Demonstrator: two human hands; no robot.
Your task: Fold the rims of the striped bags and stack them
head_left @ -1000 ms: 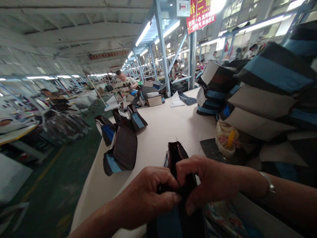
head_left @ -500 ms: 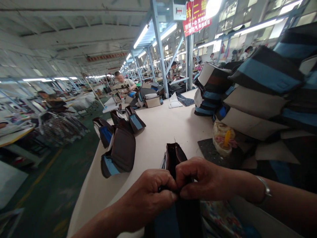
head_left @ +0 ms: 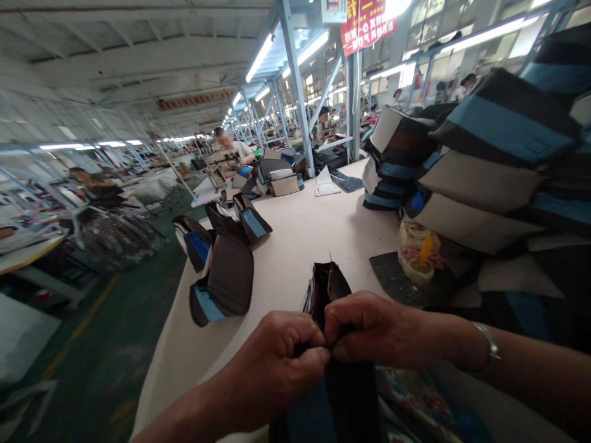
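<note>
A dark bag piece [head_left: 351,394] with a blue panel stands in front of me, its narrow top opening facing up and away. My left hand [head_left: 281,363] pinches the near edge of that opening between thumb and curled fingers. Right beside it, my right hand [head_left: 369,326] grips the same edge, knuckles almost touching the left ones. The exact bit of fabric between the fingertips is hidden. A few loose threads stick up at the far end of the opening. Patterned cloth [head_left: 415,400] shows below my right forearm.
Several sewn dark-and-blue bag pieces [head_left: 226,277] sit along the table's left edge. A tall stack of similar pieces [head_left: 484,178] rises at the right, by a small container [head_left: 415,252] with a yellow-handled tool. White paper [head_left: 327,183] lies farther back on the pale table [head_left: 295,227]. A co-worker [head_left: 233,147] sits beyond.
Both hands keep their pinch on the bag piece, with only a slight shift of the fingers. The view has tilted a little.
</note>
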